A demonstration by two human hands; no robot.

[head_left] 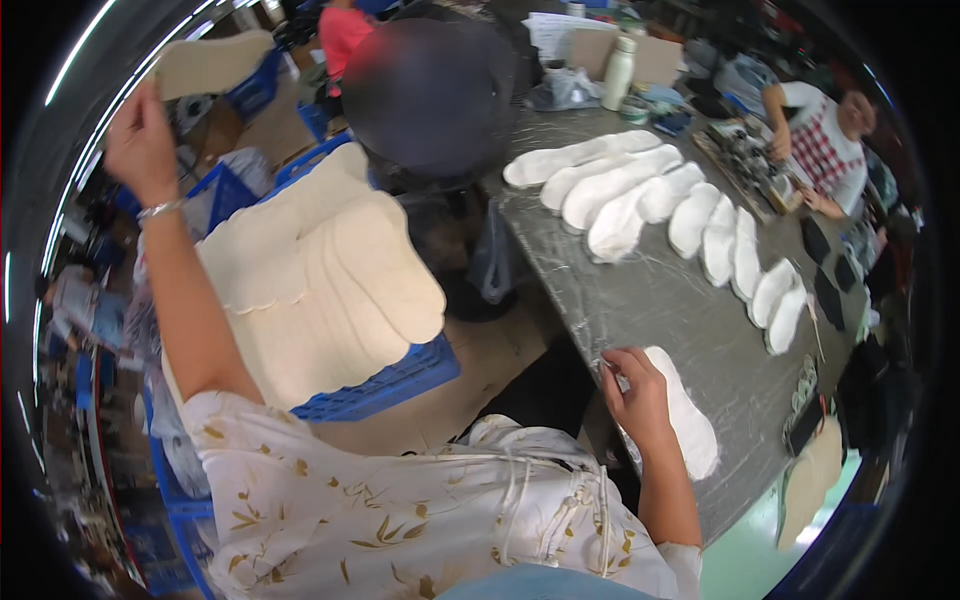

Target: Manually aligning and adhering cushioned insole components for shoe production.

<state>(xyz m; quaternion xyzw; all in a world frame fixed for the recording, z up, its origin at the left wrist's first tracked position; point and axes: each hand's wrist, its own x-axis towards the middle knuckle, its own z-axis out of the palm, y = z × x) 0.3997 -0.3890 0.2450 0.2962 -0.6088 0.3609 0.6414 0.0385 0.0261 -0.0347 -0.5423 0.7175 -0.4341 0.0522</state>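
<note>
My left hand (pixel 140 140) is raised high at the upper left and pinches a beige insole (pixel 210 62) by its end. Below it a blue crate (pixel 400 382) holds a fanned stack of beige insoles (pixel 320 280). My right hand (pixel 635 395) rests at the near edge of the grey table (pixel 640 290), its fingers closed on the end of a white insole (pixel 690 420) that lies flat there. A curved row of several white insoles (pixel 650 195) is spread over the table farther back.
A person in a dark top (pixel 430 90) sits at the table's far end. Another person in a checked top (pixel 820 145) works at the right side by a tray of small parts (pixel 750 160). A white bottle (pixel 620 70) and bags stand behind. Dark pieces (pixel 825 290) lie at right.
</note>
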